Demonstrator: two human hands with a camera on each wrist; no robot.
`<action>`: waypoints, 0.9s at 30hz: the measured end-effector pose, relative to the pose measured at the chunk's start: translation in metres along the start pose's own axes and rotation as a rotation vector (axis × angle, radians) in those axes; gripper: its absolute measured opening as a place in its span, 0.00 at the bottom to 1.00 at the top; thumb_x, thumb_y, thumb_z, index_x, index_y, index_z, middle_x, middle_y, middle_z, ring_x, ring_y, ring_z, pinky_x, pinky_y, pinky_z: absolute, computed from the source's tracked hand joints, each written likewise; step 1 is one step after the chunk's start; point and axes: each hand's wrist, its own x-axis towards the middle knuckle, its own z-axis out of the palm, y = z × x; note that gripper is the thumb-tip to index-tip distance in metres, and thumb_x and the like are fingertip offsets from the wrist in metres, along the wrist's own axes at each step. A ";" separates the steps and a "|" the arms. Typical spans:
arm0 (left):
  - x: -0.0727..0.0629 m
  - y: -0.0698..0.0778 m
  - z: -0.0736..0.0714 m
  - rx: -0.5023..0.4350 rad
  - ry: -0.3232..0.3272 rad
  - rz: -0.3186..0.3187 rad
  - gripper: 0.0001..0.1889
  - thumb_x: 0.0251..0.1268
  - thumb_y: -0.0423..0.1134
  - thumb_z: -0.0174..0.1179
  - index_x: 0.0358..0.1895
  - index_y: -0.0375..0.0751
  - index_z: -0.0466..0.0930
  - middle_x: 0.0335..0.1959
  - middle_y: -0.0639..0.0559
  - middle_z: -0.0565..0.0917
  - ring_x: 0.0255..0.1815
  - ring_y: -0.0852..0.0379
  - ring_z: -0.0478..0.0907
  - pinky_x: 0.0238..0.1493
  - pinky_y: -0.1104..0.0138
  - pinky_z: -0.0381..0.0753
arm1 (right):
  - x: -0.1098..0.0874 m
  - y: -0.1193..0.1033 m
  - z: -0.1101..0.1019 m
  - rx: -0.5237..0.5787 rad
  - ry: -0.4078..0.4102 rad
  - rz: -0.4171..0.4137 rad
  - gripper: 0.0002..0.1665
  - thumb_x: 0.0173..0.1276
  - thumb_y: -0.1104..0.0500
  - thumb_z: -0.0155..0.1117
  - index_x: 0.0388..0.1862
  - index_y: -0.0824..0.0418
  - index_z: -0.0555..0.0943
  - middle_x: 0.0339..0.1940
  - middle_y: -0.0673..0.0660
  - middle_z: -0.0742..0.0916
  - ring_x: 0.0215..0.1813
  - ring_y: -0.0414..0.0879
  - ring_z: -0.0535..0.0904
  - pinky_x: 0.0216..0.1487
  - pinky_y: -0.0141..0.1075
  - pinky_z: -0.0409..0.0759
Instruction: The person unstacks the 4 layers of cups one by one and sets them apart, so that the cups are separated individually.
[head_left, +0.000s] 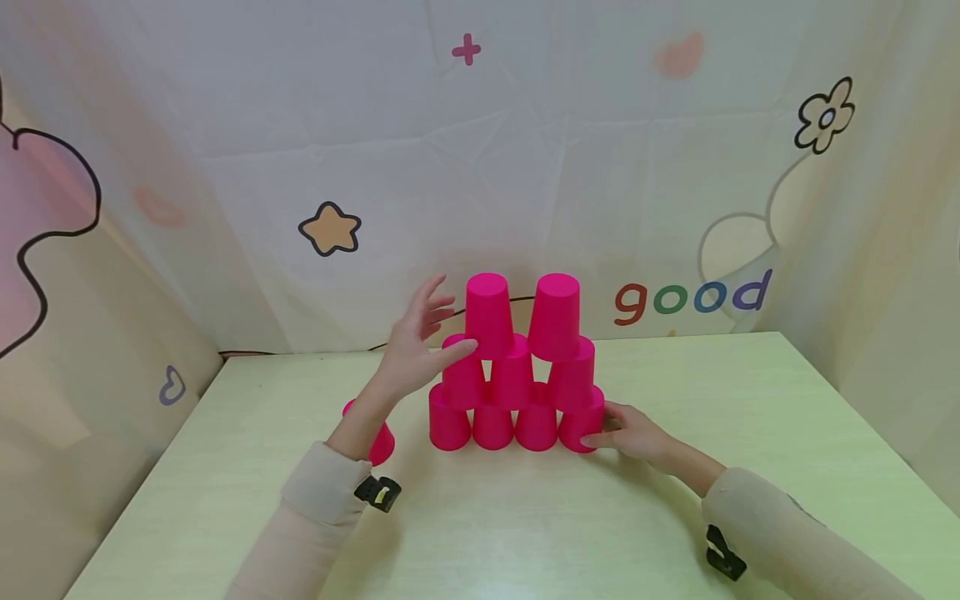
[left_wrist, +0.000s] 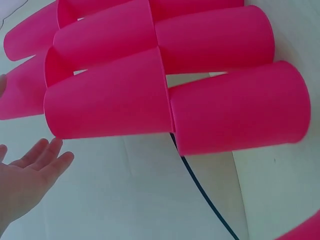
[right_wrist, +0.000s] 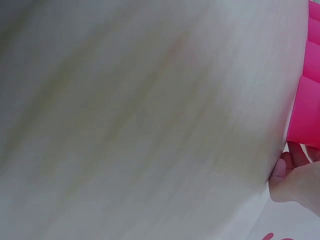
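Pink cups stand upside down in a stepped stack: several in the bottom row, three in the middle, two on top. My left hand [head_left: 412,346] is raised beside the top left cup [head_left: 489,317], its fingers spread and the thumb near that cup's lower rim. In the left wrist view, the fingers [left_wrist: 50,155] are extended and grip nothing. Down at the table, my right hand [head_left: 633,432] holds the bottom right cup [head_left: 579,429] at its side, thumb in front and fingers partly hidden behind. The right wrist view shows those curled fingers at the cup's rim [right_wrist: 303,115].
Another pink cup [head_left: 383,446] stands on the pale table [head_left: 480,533] left of the stack, partly hidden by my left forearm. A printed curtain [head_left: 390,108] hangs behind the table and along its sides. The top right cup [head_left: 556,317] stands apart from its neighbour.
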 end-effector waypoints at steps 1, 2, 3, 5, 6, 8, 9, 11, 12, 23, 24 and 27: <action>0.001 0.001 0.002 0.000 0.000 0.000 0.43 0.51 0.31 0.63 0.69 0.39 0.48 0.62 0.37 0.65 0.61 0.42 0.65 0.60 0.53 0.65 | 0.000 0.000 0.000 0.001 0.001 0.000 0.41 0.54 0.57 0.69 0.65 0.66 0.62 0.57 0.63 0.73 0.58 0.59 0.67 0.54 0.53 0.70; 0.003 -0.002 0.004 -0.001 0.001 0.001 0.43 0.51 0.32 0.64 0.69 0.40 0.48 0.62 0.38 0.65 0.61 0.42 0.65 0.60 0.54 0.65 | 0.000 0.000 0.000 0.001 0.001 -0.001 0.41 0.54 0.57 0.69 0.65 0.66 0.62 0.57 0.63 0.73 0.58 0.59 0.67 0.54 0.53 0.70; 0.006 -0.005 0.006 -0.005 0.002 0.003 0.44 0.50 0.32 0.64 0.70 0.41 0.48 0.62 0.39 0.65 0.61 0.43 0.65 0.60 0.54 0.65 | 0.000 0.000 0.000 0.001 0.000 0.000 0.41 0.54 0.57 0.69 0.65 0.66 0.62 0.57 0.63 0.73 0.58 0.59 0.67 0.54 0.53 0.70; 0.011 -0.015 0.009 -0.019 0.003 0.008 0.44 0.50 0.34 0.65 0.70 0.44 0.48 0.61 0.40 0.66 0.61 0.44 0.65 0.59 0.54 0.66 | 0.000 0.000 0.000 -0.001 0.000 -0.001 0.41 0.54 0.57 0.69 0.64 0.66 0.62 0.57 0.64 0.73 0.58 0.59 0.67 0.54 0.53 0.70; 0.013 -0.019 0.011 -0.030 0.003 0.009 0.45 0.49 0.34 0.66 0.70 0.45 0.49 0.61 0.41 0.66 0.61 0.44 0.65 0.59 0.54 0.67 | 0.000 0.000 0.000 -0.002 -0.001 -0.001 0.41 0.54 0.57 0.69 0.64 0.66 0.63 0.57 0.64 0.74 0.58 0.59 0.67 0.54 0.53 0.70; 0.018 -0.027 0.014 -0.041 0.004 0.012 0.45 0.49 0.36 0.66 0.70 0.49 0.49 0.61 0.44 0.67 0.60 0.47 0.65 0.58 0.55 0.68 | 0.000 0.000 0.000 -0.003 -0.003 -0.001 0.41 0.54 0.57 0.69 0.64 0.66 0.63 0.57 0.63 0.74 0.58 0.59 0.67 0.54 0.53 0.70; 0.019 -0.028 0.015 -0.043 0.002 0.015 0.45 0.49 0.36 0.66 0.70 0.50 0.49 0.60 0.45 0.67 0.60 0.48 0.66 0.58 0.55 0.68 | 0.000 0.000 0.000 -0.003 -0.003 -0.002 0.41 0.54 0.57 0.69 0.64 0.66 0.63 0.56 0.63 0.74 0.58 0.59 0.67 0.54 0.53 0.70; 0.022 -0.029 0.018 -0.041 -0.001 0.018 0.45 0.49 0.37 0.66 0.70 0.52 0.49 0.60 0.46 0.68 0.59 0.50 0.66 0.57 0.55 0.69 | 0.000 0.000 -0.001 -0.003 -0.003 -0.004 0.40 0.54 0.58 0.69 0.64 0.66 0.63 0.56 0.63 0.74 0.57 0.59 0.68 0.54 0.52 0.70; 0.023 -0.030 0.020 -0.038 -0.002 0.022 0.45 0.49 0.38 0.67 0.70 0.53 0.49 0.60 0.47 0.68 0.59 0.51 0.67 0.57 0.56 0.69 | 0.000 0.000 -0.001 -0.002 -0.003 -0.004 0.40 0.54 0.58 0.69 0.64 0.66 0.63 0.56 0.63 0.74 0.57 0.59 0.68 0.54 0.52 0.70; 0.026 -0.028 0.029 -0.066 -0.035 0.077 0.46 0.46 0.32 0.67 0.69 0.55 0.50 0.57 0.48 0.68 0.53 0.50 0.70 0.46 0.59 0.77 | -0.001 0.000 0.000 0.007 0.000 -0.012 0.41 0.54 0.58 0.69 0.64 0.66 0.63 0.57 0.63 0.74 0.57 0.58 0.68 0.54 0.51 0.71; 0.026 -0.028 0.029 -0.070 -0.036 0.082 0.46 0.46 0.31 0.67 0.69 0.54 0.50 0.57 0.48 0.68 0.53 0.50 0.70 0.46 0.59 0.77 | -0.001 0.000 0.000 0.005 0.000 -0.012 0.41 0.54 0.58 0.69 0.64 0.65 0.62 0.57 0.63 0.74 0.57 0.58 0.68 0.54 0.51 0.71; 0.025 -0.027 0.030 -0.068 -0.031 0.090 0.46 0.47 0.30 0.67 0.69 0.54 0.51 0.56 0.47 0.68 0.52 0.50 0.70 0.45 0.59 0.78 | -0.001 0.000 0.000 0.004 0.001 -0.010 0.41 0.54 0.58 0.69 0.64 0.65 0.62 0.57 0.63 0.74 0.57 0.58 0.68 0.54 0.51 0.71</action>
